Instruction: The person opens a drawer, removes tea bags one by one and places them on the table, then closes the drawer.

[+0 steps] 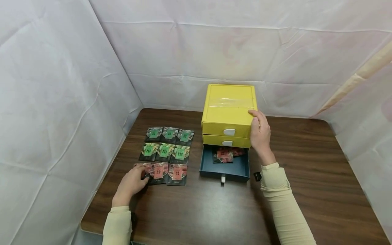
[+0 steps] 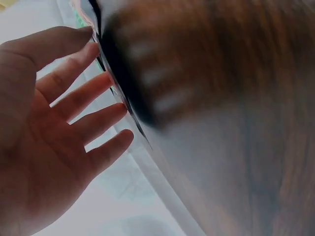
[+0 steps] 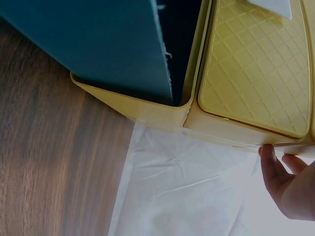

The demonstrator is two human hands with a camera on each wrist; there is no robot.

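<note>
My left hand (image 1: 131, 180) is at the leftmost red-labelled food packet (image 1: 145, 166), which it partly covers. In the left wrist view its fingers (image 2: 81, 98) are spread and fairly straight, with the tips at the thin packet's edge. My right hand (image 1: 261, 134) rests against the right side of a yellow drawer box (image 1: 231, 92), fingertips at its top edge. The bottom drawer (image 1: 225, 172), dark blue inside, is pulled out and holds red-labelled packets (image 1: 223, 155). The two drawers above it are in.
Two more red-labelled packets (image 1: 158, 172) lie beside the left hand. Behind them are a row of light-green packets (image 1: 164, 150) and a row of dark-green ones (image 1: 169, 133). White sheeting (image 1: 196, 51) surrounds the brown wooden table (image 1: 306, 183).
</note>
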